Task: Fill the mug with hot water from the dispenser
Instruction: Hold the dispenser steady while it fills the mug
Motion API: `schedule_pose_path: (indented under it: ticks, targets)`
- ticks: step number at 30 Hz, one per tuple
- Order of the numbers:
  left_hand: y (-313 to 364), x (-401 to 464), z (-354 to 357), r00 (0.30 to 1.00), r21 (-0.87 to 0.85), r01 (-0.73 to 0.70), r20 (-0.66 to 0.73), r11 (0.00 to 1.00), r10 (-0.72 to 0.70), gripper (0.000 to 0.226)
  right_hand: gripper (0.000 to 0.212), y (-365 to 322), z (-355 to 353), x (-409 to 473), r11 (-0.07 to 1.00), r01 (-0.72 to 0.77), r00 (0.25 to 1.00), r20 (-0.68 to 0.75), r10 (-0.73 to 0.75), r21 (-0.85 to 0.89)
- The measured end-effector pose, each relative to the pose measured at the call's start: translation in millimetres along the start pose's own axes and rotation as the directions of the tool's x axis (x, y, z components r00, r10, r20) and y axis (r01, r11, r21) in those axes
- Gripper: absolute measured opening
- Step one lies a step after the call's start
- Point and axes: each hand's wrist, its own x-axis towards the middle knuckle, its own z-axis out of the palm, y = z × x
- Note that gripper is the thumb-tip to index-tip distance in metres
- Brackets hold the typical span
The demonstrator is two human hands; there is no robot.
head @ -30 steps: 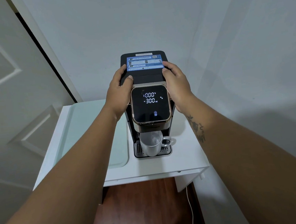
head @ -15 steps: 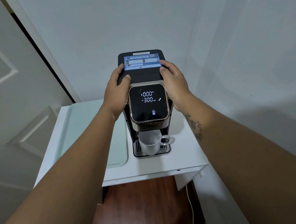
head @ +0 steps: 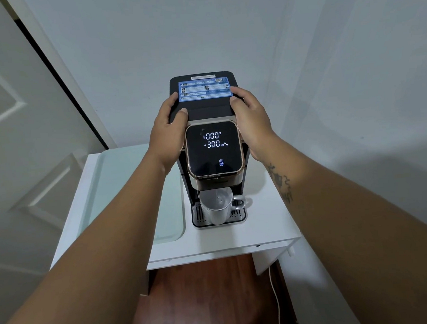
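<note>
My left hand and right hand still clasp the black box-shaped dispenser, fingers unmoved; below my fingers, water now glints inside the steel mug, so filling seems underway.

There is one water dispenser in the middle of the frame. It has one dark screen with two rows of glowing numbers, and one blue sticker on its top. One silver mug with one handle stands under it, a little below the middle. There are two hands: one left hand and one right hand, one on each side of the dispenser. One white table is under it all. One white door fills the left. One thin white cord hangs at the bottom.
</note>
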Motion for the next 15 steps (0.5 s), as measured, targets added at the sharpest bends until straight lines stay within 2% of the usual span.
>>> schedule_pose_path:
  ticks: [15]
  targets:
    - [-0.5,-0.3,-0.5,1.0,0.018,-0.01,0.002,1.0,0.009,0.043,0.032,0.0,-0.6,0.2,1.0,0.008,1.0,0.002,-0.008,-0.022]
